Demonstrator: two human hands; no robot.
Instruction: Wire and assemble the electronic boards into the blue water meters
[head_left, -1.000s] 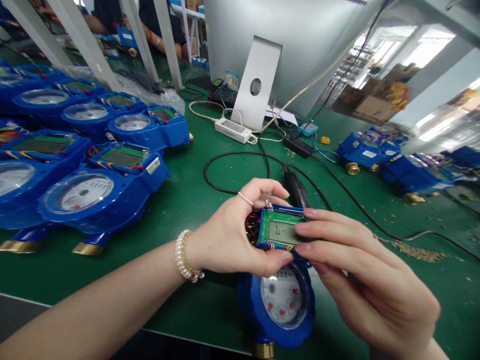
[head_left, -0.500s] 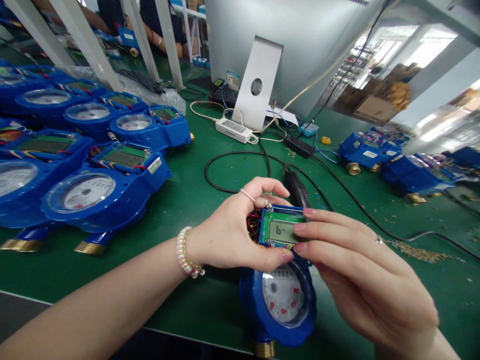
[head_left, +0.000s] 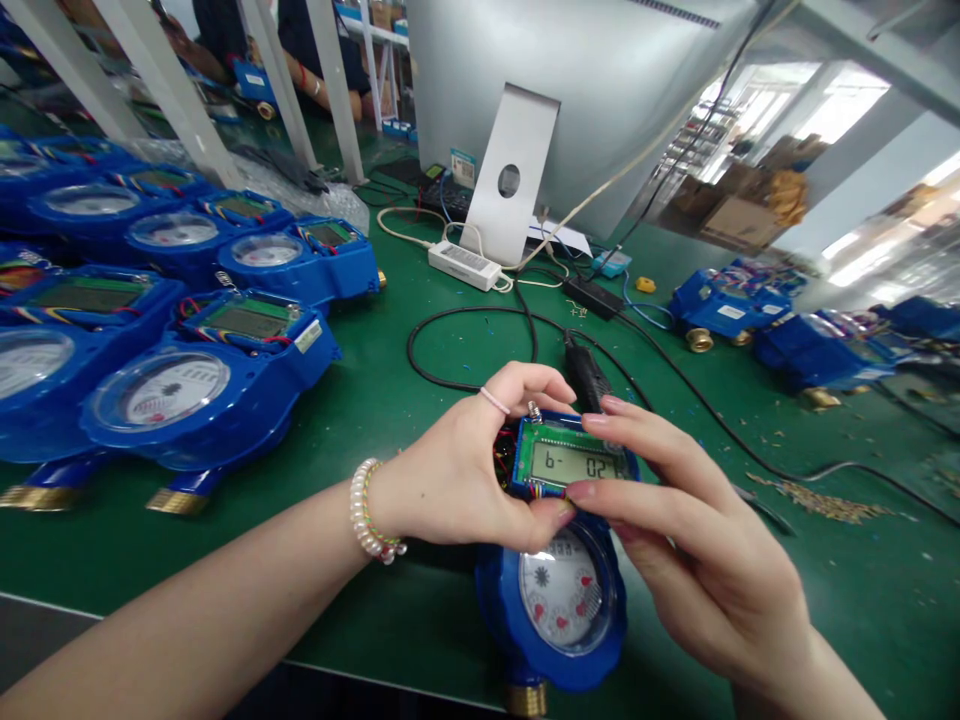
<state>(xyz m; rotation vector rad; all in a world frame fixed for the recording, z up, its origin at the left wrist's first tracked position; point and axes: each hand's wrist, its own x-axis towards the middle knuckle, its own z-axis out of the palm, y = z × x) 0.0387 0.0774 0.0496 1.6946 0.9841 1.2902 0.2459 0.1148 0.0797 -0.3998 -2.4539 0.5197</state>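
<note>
A blue water meter [head_left: 489, 590] with a round dial [head_left: 559, 590] lies in front of me, its brass fitting [head_left: 527, 697] toward the table's front edge. At its top is a green LCD circuit board [head_left: 527, 440] in a blue frame, with the screen lit and showing "02" among its characters. My left hand [head_left: 457, 470] is curled round the board's left side, thumb on the lower edge. Coloured wires [head_left: 506, 450] show beside that hand. The fingers of my right hand [head_left: 712, 530] hold the board's upper and lower edges at the right, covering part of it.
Several blue water meters [head_left: 187, 380] crowd the left of the green table. Behind the hands lie a black screwdriver-like tool [head_left: 586, 375], cables and a white adapter [head_left: 465, 265] near a monitor stand [head_left: 517, 170]. More meters [head_left: 727, 305] and loose screws [head_left: 836, 500] are at right. A person's arm [head_left: 319, 90] shows far left.
My right hand has shifted left and its fingers have spread to the board's edges, uncovering more of the screen. The digits "02" now show. My left hand keeps its hold.
</note>
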